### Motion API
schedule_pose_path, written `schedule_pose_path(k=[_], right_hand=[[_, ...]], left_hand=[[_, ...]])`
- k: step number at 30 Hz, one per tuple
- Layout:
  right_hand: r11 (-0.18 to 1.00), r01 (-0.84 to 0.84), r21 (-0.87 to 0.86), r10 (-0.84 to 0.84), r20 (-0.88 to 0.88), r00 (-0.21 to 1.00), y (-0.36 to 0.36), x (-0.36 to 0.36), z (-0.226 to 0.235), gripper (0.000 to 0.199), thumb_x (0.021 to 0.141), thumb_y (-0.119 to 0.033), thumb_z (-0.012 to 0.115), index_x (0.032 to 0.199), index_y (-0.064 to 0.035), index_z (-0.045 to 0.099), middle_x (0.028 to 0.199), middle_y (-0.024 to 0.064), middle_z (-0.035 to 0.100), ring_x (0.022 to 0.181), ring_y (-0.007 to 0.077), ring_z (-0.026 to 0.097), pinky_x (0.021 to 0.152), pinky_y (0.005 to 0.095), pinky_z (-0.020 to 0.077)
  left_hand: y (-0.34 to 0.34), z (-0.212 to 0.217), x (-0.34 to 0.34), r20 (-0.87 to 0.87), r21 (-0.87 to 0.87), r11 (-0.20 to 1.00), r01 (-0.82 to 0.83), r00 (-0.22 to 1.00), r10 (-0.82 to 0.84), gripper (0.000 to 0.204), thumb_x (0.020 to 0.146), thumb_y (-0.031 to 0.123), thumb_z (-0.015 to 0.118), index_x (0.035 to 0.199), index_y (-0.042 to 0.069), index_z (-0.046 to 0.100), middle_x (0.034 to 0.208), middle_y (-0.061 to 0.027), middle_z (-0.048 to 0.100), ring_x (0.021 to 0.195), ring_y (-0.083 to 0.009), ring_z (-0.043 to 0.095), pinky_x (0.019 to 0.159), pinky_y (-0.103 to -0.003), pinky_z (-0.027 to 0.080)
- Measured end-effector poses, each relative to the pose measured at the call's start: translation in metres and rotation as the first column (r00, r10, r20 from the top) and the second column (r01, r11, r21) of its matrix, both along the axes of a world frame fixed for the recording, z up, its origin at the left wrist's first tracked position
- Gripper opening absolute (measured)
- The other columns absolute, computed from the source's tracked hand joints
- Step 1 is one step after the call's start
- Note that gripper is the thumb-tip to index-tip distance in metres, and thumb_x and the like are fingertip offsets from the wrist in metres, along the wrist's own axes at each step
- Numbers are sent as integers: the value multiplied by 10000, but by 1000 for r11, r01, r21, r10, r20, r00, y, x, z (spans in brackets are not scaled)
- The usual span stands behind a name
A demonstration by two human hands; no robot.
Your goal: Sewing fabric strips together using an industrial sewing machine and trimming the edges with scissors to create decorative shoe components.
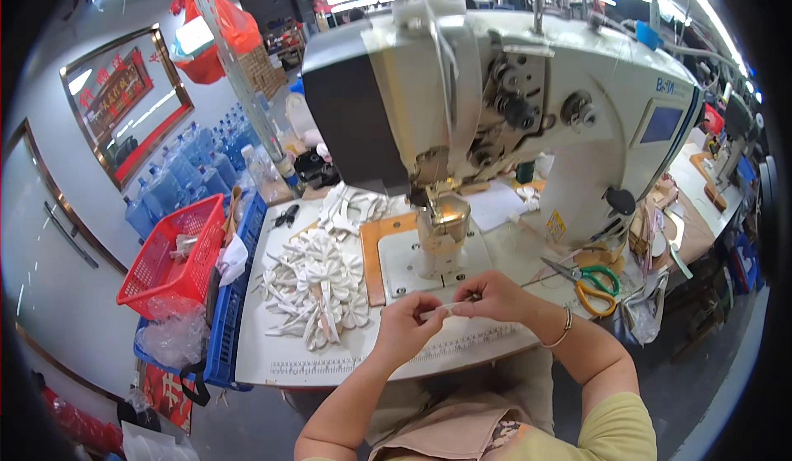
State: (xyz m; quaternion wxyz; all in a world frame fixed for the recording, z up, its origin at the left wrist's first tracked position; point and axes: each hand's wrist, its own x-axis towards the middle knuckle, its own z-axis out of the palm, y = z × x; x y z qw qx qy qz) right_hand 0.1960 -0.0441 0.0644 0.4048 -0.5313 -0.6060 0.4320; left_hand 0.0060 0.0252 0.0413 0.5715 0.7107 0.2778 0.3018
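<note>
My left hand (403,326) and my right hand (498,297) meet at the front of the sewing machine (511,114), both closed in a pinch. Between their fingertips is a small white strip-like piece (448,307), mostly covered by the fingers. Just behind my hands stands the machine's post and needle area (445,222), with a lit spot on it. A heap of white flower-shaped pieces (318,283) lies on the table left of my left hand. Scissors with green and orange handles (596,288) rest to the right of my right hand.
A printed ruler strip (330,365) runs along the table's front edge. Left of the table, a red basket (169,275) sits over a blue crate (239,296). Scraps and tan pieces (660,222) lie at the right. Large blue water bottles (177,172) line the wall.
</note>
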Motion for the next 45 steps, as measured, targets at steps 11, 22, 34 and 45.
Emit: schedule_pose_path(k=[11, 22, 34, 45], right_hand=[[604, -51, 795, -509, 434, 743, 44, 31, 66, 239, 663, -13, 628, 860, -149, 631, 779, 4, 622, 691, 200, 610, 609, 322, 468], [578, -82, 812, -557, 466, 687, 50, 37, 69, 294, 667, 6, 599, 871, -205, 619, 802, -43, 628, 696, 196, 584, 622, 326, 414], [604, -48, 795, -564, 469, 679, 52, 40, 63, 287, 660, -7, 608, 879, -192, 623, 770, -6, 622, 709, 217, 577, 631, 345, 410], [397, 203, 895, -680, 139, 720, 34, 54, 64, 253, 743, 49, 575, 964, -65, 622, 769, 77, 574, 685, 236, 524, 588, 302, 432]], left_hand=[[92, 74, 48, 191, -383, 924, 0, 978, 80, 140, 771, 60, 611, 878, -17, 564, 723, -59, 593, 575, -110, 581, 480, -193, 466], [93, 74, 54, 260, -515, 857, 19, 956, 135, 95, 787, 13, 554, 872, -17, 584, 753, -69, 603, 598, -115, 586, 471, -179, 459], [100, 73, 49, 206, -399, 914, 76, 979, 8, 142, 784, -13, 556, 923, -32, 579, 817, -88, 618, 657, -146, 596, 581, -232, 501], [101, 63, 50, 304, -433, 897, 85, 951, 57, 126, 770, -20, 577, 890, 11, 558, 768, -64, 604, 629, -128, 584, 548, -205, 482]])
